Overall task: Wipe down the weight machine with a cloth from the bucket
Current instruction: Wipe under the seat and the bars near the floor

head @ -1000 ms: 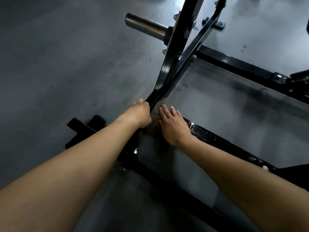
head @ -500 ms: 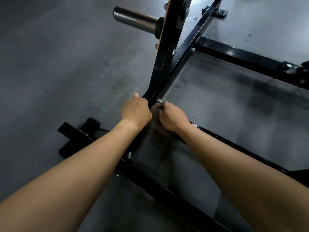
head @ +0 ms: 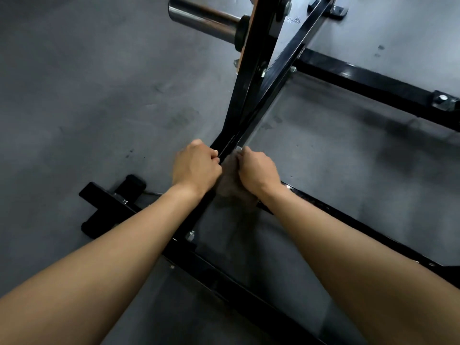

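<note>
- The cloth (head: 235, 192) lies bunched between our hands, at the foot of the machine upright (head: 249, 95).
- Our right hand (head: 258, 170) grips the cloth with curled fingers.
- Our left hand (head: 196, 165) is curled; we cannot tell what it holds.

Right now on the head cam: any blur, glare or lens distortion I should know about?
Head view: dim, even light; the brownish-grey cloth between the left hand and right hand looks smeared and soft-edged; glare streaks on the chrome weight peg and the glossy black steel upright; wide-angle lens balloons the forearms toward the lower corners.
</note>
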The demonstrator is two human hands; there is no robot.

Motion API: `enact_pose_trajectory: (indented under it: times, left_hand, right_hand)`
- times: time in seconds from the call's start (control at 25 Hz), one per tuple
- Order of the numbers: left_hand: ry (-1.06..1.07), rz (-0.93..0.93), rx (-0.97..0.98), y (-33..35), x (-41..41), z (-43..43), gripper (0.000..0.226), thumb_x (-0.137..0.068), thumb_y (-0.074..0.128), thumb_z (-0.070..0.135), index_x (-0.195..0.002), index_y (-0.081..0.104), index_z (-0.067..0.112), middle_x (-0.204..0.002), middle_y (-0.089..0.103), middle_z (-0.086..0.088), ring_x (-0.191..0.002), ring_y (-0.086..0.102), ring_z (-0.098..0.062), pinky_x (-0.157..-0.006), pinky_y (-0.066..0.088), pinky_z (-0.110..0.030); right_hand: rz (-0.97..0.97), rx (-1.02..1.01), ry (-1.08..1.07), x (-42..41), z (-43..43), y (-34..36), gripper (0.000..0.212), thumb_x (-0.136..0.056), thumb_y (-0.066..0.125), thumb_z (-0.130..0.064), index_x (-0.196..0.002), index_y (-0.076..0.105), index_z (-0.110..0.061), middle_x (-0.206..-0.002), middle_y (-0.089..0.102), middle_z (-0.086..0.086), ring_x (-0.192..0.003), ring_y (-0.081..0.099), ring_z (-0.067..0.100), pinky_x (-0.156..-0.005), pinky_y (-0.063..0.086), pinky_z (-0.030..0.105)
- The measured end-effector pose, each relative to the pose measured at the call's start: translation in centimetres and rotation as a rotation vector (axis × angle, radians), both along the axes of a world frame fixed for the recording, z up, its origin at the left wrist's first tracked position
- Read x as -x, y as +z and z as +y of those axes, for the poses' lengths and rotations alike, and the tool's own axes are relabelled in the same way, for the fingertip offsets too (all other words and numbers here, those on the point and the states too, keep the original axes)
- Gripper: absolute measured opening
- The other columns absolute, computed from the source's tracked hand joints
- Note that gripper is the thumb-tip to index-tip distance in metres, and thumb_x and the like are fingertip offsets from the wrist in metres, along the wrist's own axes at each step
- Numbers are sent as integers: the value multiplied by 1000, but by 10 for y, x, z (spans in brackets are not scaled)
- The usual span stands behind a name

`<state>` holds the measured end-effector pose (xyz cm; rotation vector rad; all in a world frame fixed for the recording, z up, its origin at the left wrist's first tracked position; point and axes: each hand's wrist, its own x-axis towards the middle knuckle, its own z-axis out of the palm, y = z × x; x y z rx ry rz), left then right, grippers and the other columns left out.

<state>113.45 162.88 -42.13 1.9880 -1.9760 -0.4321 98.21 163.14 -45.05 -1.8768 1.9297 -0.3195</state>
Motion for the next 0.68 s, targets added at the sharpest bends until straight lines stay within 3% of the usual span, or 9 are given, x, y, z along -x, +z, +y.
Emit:
enact_pose_trajectory:
  times: [0.12, 0.2, 0.28, 0.36, 0.44, 0.52, 0.6, 0.68]
  left_hand:
    - [-2, 43, -11, -1, -6, -2, 21, -94, 68, 28, -110, 78, 20, -110, 68, -1, -99, 67, -25, -81, 48, -30]
    - [-5, 56, -25, 4, -7, -1, 21, -94, 69, 30, -110, 79, 23, -108, 72, 1, -99, 68, -23, -80, 49, -30]
    - [1, 77, -55, 9, -7, 0, 18, -92, 69, 31, -105, 81, 26, -101, 76, 2, -93, 70, -22, -74, 50, -29]
    - [39, 139, -146, 8, -13, -8, 17, -86, 67, 28, -94, 82, 27, -90, 78, 2, -86, 71, -23, -69, 50, -28]
    - [170, 290, -261, -6, -29, -26, 21, -74, 65, 26, -91, 77, 24, -94, 78, -3, -93, 73, -26, -83, 58, -34]
    - [270, 381, -302, -43, -54, -50, 29, -63, 59, 26, -91, 67, 25, -99, 76, -9, -98, 73, -28, -90, 60, -48]
    - [282, 402, -339, -51, -62, -49, 32, -64, 59, 24, -96, 59, 25, -104, 72, -12, -100, 71, -30, -90, 60, -49]
    - [348, 428, -340, -11, -53, -24, 26, -77, 62, 19, -102, 56, 22, -110, 70, -13, -103, 69, -31, -94, 57, -43]
  right_hand:
    - [-24, 227, 72, -11, 20, -12, 18, -98, 49, -9, -113, 59, -8, -107, 66, 12, -91, 64, 38, -77, 51, 45]
    - [-131, 336, 34, -1, 30, -14, 18, -99, 50, -7, -113, 62, -11, -105, 67, 8, -89, 65, 32, -74, 48, 37]
    - [-315, 408, -35, 3, 18, -5, 16, -104, 49, -10, -110, 64, -12, -104, 67, 6, -88, 64, 23, -74, 46, 30]
    - [-385, 438, 27, -10, 8, 6, 20, -105, 46, -14, -109, 65, -10, -108, 67, 7, -93, 63, 22, -81, 51, 35]
    - [-165, 440, 250, -35, 11, 4, 33, -102, 40, -17, -113, 68, -4, -117, 67, 14, -111, 62, 31, -100, 50, 45]
    - [100, 372, 435, -48, 21, -15, 48, -105, 33, -23, -139, 58, -1, -147, 54, 18, -144, 42, 35, -123, 29, 48]
    - [152, 355, 459, -44, 21, -21, 52, -106, 31, -29, -150, 48, -7, -160, 41, 11, -154, 27, 30, -127, 20, 47]
    - [226, 363, 465, -46, -2, -18, 52, -101, 29, -32, -137, 61, -12, -149, 54, 9, -147, 37, 32, -123, 27, 50]
